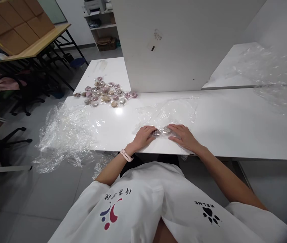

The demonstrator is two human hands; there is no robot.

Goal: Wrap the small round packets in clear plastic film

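Observation:
My left hand [144,135] and my right hand [183,136] rest on the white table [234,128] near its front edge. Between them lie small wrapped round items [161,131] under a clear plastic sheet [168,113] spread on the table. The fingers of both hands press on the plastic around these items, the left on a dark one, the right on a paler one. A pink watch sits on my left wrist.
A heap of several small wrapped items [106,93] lies at the far left of the table. Crumpled clear film [67,135] hangs over the left edge. More film [277,77] lies at the right. A tall white panel [178,44] stands behind. Office chairs stand on the left.

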